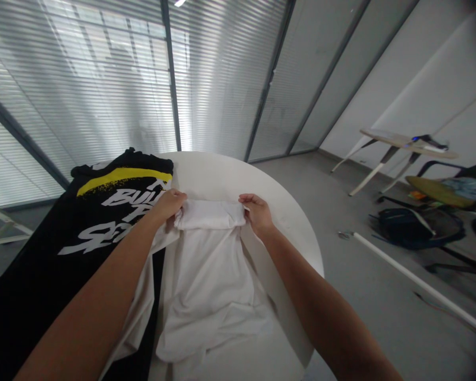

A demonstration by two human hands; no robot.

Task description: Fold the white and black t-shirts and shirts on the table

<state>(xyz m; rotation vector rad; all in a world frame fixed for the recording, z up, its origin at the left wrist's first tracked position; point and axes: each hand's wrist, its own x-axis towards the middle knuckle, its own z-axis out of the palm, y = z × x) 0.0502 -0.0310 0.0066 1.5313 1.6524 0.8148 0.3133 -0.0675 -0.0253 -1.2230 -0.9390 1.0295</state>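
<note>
A white T-shirt [206,286] lies spread on a round white table [210,174], its far edge turned over into a fold [210,215]. My left hand [168,206] pinches the left end of that fold, and my right hand [257,214] grips its right end. Both hands are raised slightly above the tabletop. To the left, a black T-shirt [115,209] with a yellow stripe and white lettering lies flat, partly under the white cloth and hanging past the table's edge. My forearms hide part of both shirts.
Glass walls with white blinds [95,84] stand behind the table. Grey floor lies to the right, with a white pole [416,280], a dark bag [412,227], a chair with a yellow seat [436,191] and a small tan table [400,142].
</note>
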